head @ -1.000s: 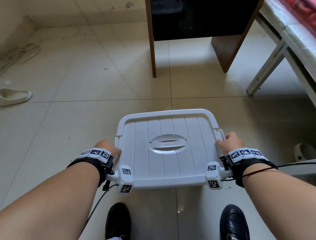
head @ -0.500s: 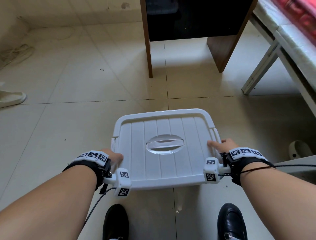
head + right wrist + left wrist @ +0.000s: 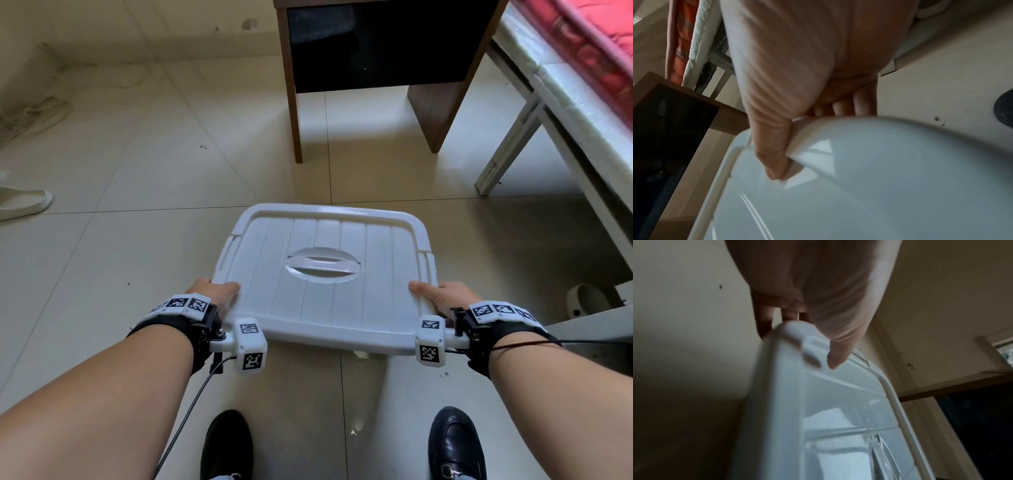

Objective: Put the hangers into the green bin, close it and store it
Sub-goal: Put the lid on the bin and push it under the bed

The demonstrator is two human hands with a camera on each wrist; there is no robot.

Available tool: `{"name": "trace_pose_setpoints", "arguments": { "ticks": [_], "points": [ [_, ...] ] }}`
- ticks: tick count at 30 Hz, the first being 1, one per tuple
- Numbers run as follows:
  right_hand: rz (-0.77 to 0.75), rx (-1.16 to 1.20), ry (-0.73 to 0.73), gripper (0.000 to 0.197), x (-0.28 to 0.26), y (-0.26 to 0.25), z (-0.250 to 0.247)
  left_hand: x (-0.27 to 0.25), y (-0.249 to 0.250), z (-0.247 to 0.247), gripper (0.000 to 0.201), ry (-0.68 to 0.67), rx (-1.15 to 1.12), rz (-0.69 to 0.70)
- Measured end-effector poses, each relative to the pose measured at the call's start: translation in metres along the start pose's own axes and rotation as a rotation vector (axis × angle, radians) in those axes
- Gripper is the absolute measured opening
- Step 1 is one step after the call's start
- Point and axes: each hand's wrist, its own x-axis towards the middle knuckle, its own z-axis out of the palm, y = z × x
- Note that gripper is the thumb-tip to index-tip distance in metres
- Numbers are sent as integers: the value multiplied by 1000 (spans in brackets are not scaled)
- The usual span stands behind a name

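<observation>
The bin's white ribbed lid [image 3: 325, 274] sits closed over the bin, in front of my feet. The green body and the hangers are hidden under it. My left hand [image 3: 219, 293] grips the lid's near left corner, thumb on top and fingers curled under the rim. In the left wrist view the thumb of that hand [image 3: 838, 353] presses on the lid [image 3: 818, 418]. My right hand [image 3: 435, 296] grips the near right corner the same way. The right wrist view shows this hand [image 3: 777, 162] with its thumb on the lid [image 3: 879, 178] and its fingers beneath the edge.
A wooden desk [image 3: 294, 102] with a dark opening stands ahead on the tiled floor. A white bed frame [image 3: 507, 147] runs along the right. One slipper [image 3: 24, 202] lies at the left, another [image 3: 582, 301] at the right. My black shoes [image 3: 226, 445] are below the bin.
Both hands have slid back along the bin's sides to its near corners, and the thumbs now lie on top of the lid. The desk looks closer.
</observation>
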Motion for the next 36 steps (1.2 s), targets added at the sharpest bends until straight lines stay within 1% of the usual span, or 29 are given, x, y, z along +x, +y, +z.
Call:
{"name": "trace_pose_setpoints", "arguments": {
  "ticks": [2,3,4,5,6,7,8,10,13,15,16,18,19,23,25,26,28,31,33,36],
  "points": [
    [-2,57,24,50,-2,3,-3,-6,6,8,65,-1,-224,-5],
    [1,83,32,46,-5,3,-5,-9,9,14,63,-35,-354,-5],
    [-3,121,35,41,-5,4,-7,-14,14,21,55,-81,-454,6],
    [-2,165,45,35,-9,4,-8,-18,20,29,43,-131,-499,22],
    [-2,208,49,29,-10,5,-9,-25,28,37,32,-181,-503,46],
    [-4,259,57,26,-13,5,-9,-33,36,46,27,-234,-489,71],
    [-12,296,62,25,-14,6,-8,-43,45,56,30,-281,-470,101],
    [1,356,72,26,-17,8,-5,-62,61,79,44,-343,-416,141],
    [43,501,53,31,-20,12,-3,-85,78,112,48,-400,-389,162],
    [73,561,32,44,-16,18,-7,-96,88,128,55,-400,-393,185],
    [81,583,30,46,-16,21,-9,-97,92,135,58,-384,-405,196],
    [96,627,35,36,-12,29,-15,-100,100,143,57,-356,-422,208],
    [112,620,28,33,-18,29,-18,-98,102,146,55,-340,-417,214],
    [157,616,73,33,-22,37,-35,-93,109,164,49,-259,-361,265],
    [177,650,82,42,-16,44,-44,-92,110,170,46,-242,-359,279],
    [192,658,95,44,-12,48,-49,-93,112,174,43,-245,-350,287],
    [213,628,139,40,-8,56,-59,-94,115,184,41,-268,-340,296],
    [250,603,153,41,-5,67,-66,-96,118,199,39,-286,-358,268],
    [254,622,139,38,-3,73,-68,-95,121,208,41,-299,-342,248],
    [278,639,135,31,-1,83,-73,-96,129,220,50,-364,-324,231]
  ]
}}
